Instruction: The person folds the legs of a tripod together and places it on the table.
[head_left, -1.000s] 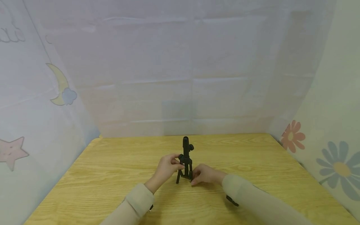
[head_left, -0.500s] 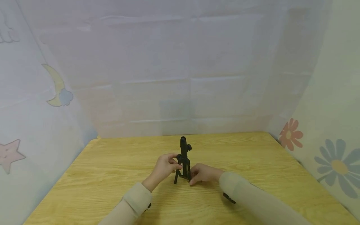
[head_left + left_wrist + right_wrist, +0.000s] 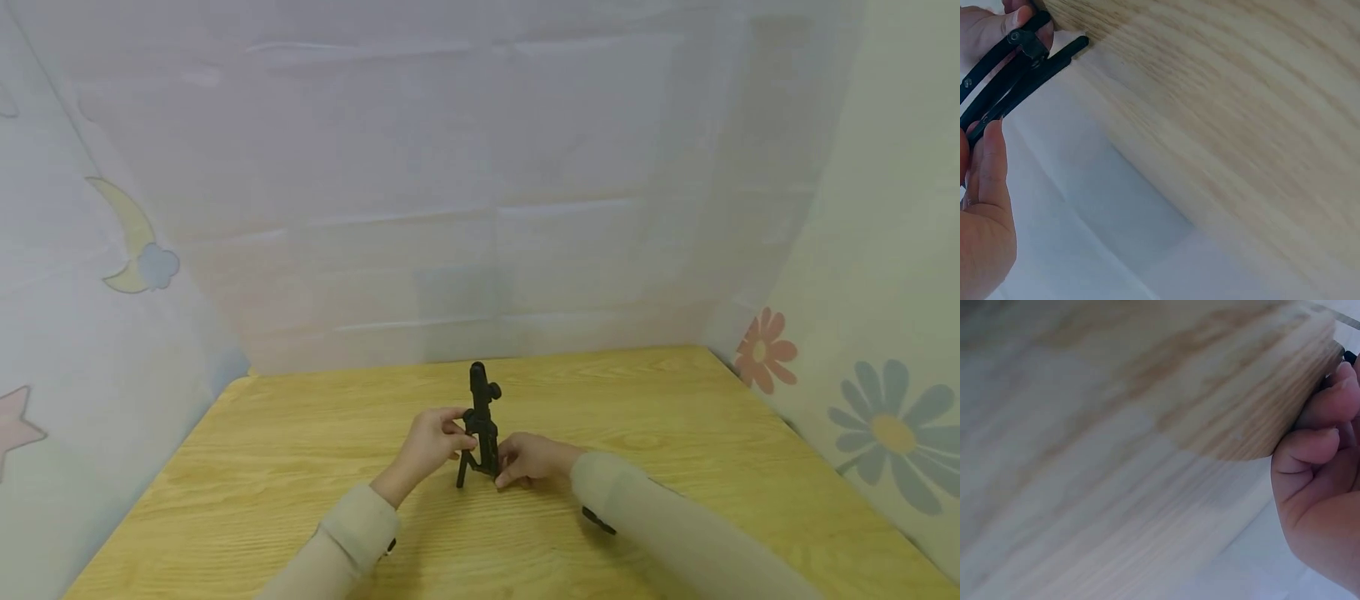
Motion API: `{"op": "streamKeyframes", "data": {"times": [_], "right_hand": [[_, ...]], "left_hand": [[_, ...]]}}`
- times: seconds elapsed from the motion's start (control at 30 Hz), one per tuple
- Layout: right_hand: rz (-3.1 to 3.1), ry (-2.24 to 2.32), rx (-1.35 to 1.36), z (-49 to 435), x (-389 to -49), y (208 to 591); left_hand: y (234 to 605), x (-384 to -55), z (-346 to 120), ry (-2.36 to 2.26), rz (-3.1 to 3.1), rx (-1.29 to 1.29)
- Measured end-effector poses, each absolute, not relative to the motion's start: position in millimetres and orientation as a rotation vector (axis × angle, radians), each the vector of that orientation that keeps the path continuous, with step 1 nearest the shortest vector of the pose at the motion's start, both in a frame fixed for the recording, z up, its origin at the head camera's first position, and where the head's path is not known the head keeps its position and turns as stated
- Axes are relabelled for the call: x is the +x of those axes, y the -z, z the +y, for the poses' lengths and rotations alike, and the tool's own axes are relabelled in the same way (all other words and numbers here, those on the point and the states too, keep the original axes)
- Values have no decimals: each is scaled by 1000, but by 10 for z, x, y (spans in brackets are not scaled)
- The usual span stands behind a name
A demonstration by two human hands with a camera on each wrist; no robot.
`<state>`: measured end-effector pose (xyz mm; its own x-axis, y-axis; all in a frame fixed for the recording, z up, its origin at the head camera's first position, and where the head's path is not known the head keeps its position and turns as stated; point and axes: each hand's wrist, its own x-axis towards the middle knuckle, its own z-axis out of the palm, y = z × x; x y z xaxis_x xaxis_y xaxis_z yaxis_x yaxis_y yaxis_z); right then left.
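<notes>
A small black tripod (image 3: 481,404) stands near the middle of the table, leaning a little, its head up and one leg splayed to the left. My left hand (image 3: 423,446) pinches it just below the collar where the legs join. Low on the other side, my right hand (image 3: 536,458) holds the lower part of the right leg between thumb and fingers. In the left wrist view the tripod legs (image 3: 1007,78) run between both hands. The right wrist view shows my curled right-hand fingers (image 3: 1329,409), with only a black tip of the tripod (image 3: 1350,357) at the edge.
The wood-grain table (image 3: 300,500) reaches back to a pale creased sheet (image 3: 450,167). Printed cloth walls flank it, with a moon (image 3: 135,233) on the left and flowers (image 3: 892,433) on the right.
The right leg has come in closer to the centre column, with my right hand moving along with it. The tripod now leans slightly more, and the whole head view has shifted.
</notes>
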<state>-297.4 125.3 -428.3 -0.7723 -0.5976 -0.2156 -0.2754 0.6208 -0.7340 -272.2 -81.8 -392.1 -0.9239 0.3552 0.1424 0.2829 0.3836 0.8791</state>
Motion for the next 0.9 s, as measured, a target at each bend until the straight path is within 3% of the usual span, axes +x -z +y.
{"op": "streamKeyframes", "data": {"times": [0.53, 0.73, 0.9], "right_hand": [[2467, 977, -583, 1251, -2941, 4243], [2506, 1110, -401, 1362, -2945, 4191], [2476, 1171, -508, 1368, -2964, 4201]], "left_hand": [[3861, -2796, -851, -1479, 2568, 647], [3796, -2871, -897, -1347, 2550, 718], [3775, -2922, -940, -1334, 2526, 777]]}}
